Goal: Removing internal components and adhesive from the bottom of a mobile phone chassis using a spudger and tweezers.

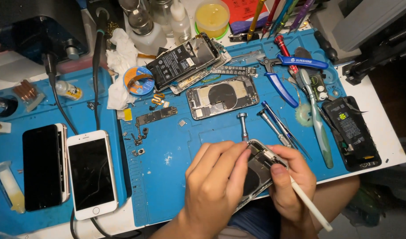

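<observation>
The left hand (214,181) is clamped around an opened phone body (258,170), fingers curled over its upper edge and pinning it at the near edge of the blue work mat (167,150). The right hand (291,177) grips the phone's other side while pinching a slim white tool (311,206) against it, the shaft trailing back off the surface. I can't see the tip; it is hidden under the thumb.

From where I stand, the risk sits right there: the phone hangs partly over the mat's edge, so a slip of either hand could tip it into the lap. A hard pry could also nick whatever lies inside the frame. Just behind the fingers stand a small screwdriver (243,126) and thin tweezers (280,128); a jolt of the wrist could knock them. Farther back lies another opened phone (222,96), and loose tiny parts (139,137) to the left could scatter if swept.
</observation>
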